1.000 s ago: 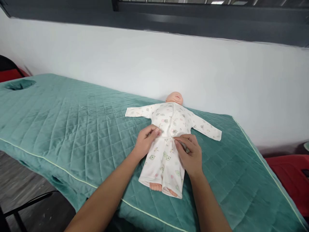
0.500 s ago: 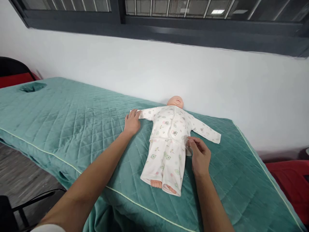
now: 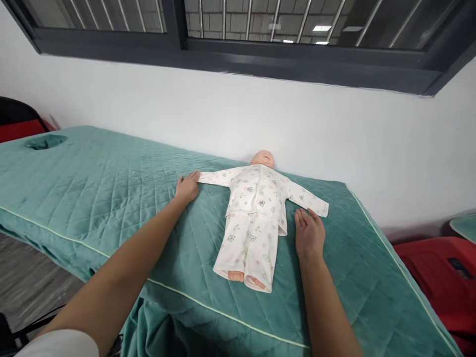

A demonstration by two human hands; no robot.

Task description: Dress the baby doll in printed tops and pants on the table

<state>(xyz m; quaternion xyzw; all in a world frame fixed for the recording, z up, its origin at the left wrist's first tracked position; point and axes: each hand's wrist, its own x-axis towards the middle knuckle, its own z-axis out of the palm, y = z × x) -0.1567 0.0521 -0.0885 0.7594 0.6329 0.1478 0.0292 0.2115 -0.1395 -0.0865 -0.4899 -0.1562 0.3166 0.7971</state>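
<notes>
A baby doll (image 3: pixel 263 158) lies on its back on a green quilted bed cover, head toward the wall. It wears a white printed baby shirt (image 3: pixel 256 191) with both sleeves spread sideways. Matching white trousers (image 3: pixel 245 243) cover its legs, and the feet show at the hems. My left hand (image 3: pixel 188 187) has its fingers closed at the cuff of the sleeve on the left; the cuff's end is hidden by them. Beside the shirt, my right hand (image 3: pixel 310 233) is open, palm turned inward, fingertips at the lower edge of the right sleeve (image 3: pixel 308 199).
The green quilted cover (image 3: pixel 122 198) drapes over a long bed with a face hole (image 3: pixel 46 142) at the far left. Behind runs a white wall under a dark window frame (image 3: pixel 260 62). Red chairs stand at the right (image 3: pixel 435 277) and far left (image 3: pixel 22 130).
My right hand has let go of the shirt's lower side edge, opened and moved up toward the right sleeve. The shirt hem now hangs flat there. My left hand has slid slightly outward along the sleeve.
</notes>
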